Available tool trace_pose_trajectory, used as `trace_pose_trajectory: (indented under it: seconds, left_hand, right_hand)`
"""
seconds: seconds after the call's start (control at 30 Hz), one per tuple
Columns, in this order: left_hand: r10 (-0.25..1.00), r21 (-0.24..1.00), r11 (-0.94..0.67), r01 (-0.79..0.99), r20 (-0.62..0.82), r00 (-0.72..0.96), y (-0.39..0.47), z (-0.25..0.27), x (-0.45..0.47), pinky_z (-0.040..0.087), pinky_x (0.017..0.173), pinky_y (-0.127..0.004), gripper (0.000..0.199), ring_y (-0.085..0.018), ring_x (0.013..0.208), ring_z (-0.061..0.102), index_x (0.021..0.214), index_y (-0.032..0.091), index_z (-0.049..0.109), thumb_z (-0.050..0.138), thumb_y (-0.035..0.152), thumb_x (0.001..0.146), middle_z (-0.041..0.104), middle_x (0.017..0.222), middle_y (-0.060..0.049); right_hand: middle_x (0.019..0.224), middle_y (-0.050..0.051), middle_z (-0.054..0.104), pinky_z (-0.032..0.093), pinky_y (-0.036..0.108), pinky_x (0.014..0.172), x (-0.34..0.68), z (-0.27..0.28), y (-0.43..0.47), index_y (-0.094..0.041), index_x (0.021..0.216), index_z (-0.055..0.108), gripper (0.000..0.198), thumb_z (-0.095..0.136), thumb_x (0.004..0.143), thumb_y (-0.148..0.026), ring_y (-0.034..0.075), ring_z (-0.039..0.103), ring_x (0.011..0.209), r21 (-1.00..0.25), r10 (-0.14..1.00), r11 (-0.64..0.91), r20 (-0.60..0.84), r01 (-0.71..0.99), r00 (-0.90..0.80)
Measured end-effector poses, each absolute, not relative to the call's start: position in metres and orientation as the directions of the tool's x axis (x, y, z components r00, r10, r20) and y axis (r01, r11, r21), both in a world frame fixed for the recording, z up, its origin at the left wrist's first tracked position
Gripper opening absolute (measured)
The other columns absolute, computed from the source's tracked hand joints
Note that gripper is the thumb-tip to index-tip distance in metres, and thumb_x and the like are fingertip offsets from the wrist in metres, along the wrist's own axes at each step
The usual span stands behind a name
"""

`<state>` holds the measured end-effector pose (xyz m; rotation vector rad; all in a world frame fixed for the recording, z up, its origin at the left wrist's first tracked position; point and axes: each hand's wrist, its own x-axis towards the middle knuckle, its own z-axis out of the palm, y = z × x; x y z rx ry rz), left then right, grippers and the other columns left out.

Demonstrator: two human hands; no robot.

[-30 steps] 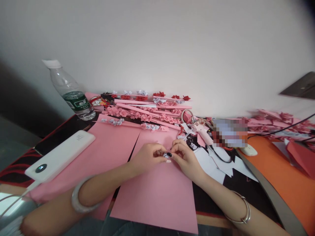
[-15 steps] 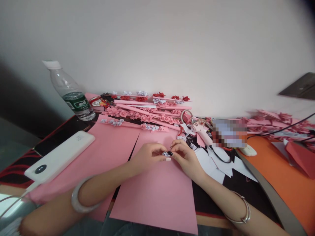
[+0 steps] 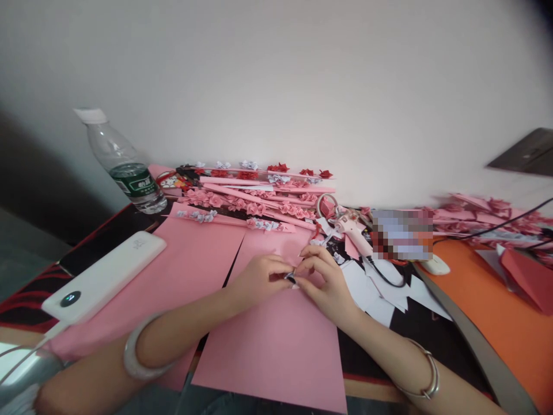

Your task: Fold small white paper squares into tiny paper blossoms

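Gray wall rises past both grips, behind a crowded surface with a black top. On the wall, far to the right of the right grip, is a dark plate.

The left grip and the right grip meet over a pink sheet. Their fingertips are close together, and both pinch one small pale bit. It sits between the two grips, and the fingers hide most of it, so I cannot tell its full shape. Each arm has a bangle on it: a thick white one behind the left grip and a thin shiny one behind the right grip.

Left of the left grip, a second pink sheet lies beside the first, with a white power bank on its left side. Farther off that way stands a bottle with some water in it.

Just past both grips lie long pink stems with pink, red and white paper flowers. Past the right grip is a pink glue gun with a black cord. White papers lie to the right of the right grip, and beyond them are a white mouse and an orange sheet.
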<state>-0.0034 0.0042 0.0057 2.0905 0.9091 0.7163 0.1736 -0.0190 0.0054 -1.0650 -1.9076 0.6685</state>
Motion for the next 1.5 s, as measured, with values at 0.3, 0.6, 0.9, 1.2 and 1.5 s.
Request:
trace_pose_trajectory:
  seconds: [0.3,0.6,0.9,1.2,1.5]
  left_hand:
    - [0.85,0.876,-0.326,0.356,0.107,0.516,0.0015,0.0036,-0.0025,0.043,0.069,-0.026,0.013,-0.016,0.075,0.058,0.084,0.017,0.066,0.061,0.026,0.074,0.066,0.082,-0.003]
    - [0.856,0.875,-0.315,0.369,0.094,0.508,0.0016,0.0111,-0.0025,0.042,0.067,-0.025,0.014,-0.015,0.072,0.057,0.084,0.017,0.067,0.062,0.025,0.074,0.065,0.078,-0.002]
    - [0.863,0.925,-0.243,0.293,0.068,0.501,0.0022,0.0075,-0.0029,0.043,0.07,-0.025,0.014,-0.015,0.076,0.06,0.085,0.016,0.067,0.059,0.017,0.074,0.068,0.083,-0.002]
    - [0.883,0.923,-0.242,0.3,0.082,0.463,0.0025,0.0066,-0.0029,0.044,0.07,-0.026,0.016,-0.016,0.075,0.059,0.085,0.017,0.068,0.062,0.025,0.073,0.067,0.082,-0.002]
    - [0.878,0.882,-0.3,0.364,0.105,0.468,0.0036,0.0075,-0.0029,0.042,0.066,-0.024,0.014,-0.015,0.071,0.057,0.085,0.016,0.068,0.061,0.023,0.074,0.066,0.079,-0.003]
  right_hand:
    - [0.093,0.003,0.047,0.039,0.032,0.081,0.1735,0.0072,-0.0186,-0.02,0.07,0.054,0.015,0.054,0.08,-0.008,0.017,0.05,0.09,-0.801,0.89,0.445,0.345,0.401,-0.299]
    - [0.094,0.004,0.048,0.038,0.032,0.081,0.1738,0.0054,-0.0161,-0.02,0.072,0.051,0.013,0.052,0.081,-0.011,0.017,0.049,0.091,-0.836,0.904,0.41,0.319,0.365,-0.285]
    - [0.094,0.004,0.048,0.039,0.03,0.077,0.1727,0.0035,-0.015,-0.02,0.073,0.052,0.012,0.054,0.079,-0.009,0.017,0.05,0.09,-0.861,0.919,0.374,0.294,0.344,-0.263]
    - [0.092,0.004,0.048,0.038,0.033,0.083,0.1743,0.0024,-0.0116,-0.02,0.073,0.054,0.01,0.054,0.083,-0.02,0.017,0.05,0.091,-0.904,0.925,0.316,0.226,0.288,-0.306]
    - [0.098,0.005,0.047,0.041,0.029,0.075,0.1744,0.0067,-0.0153,-0.021,0.084,0.053,0.005,0.049,0.086,-0.024,0.017,0.049,0.093,-0.876,0.909,0.388,0.313,0.287,-0.273]
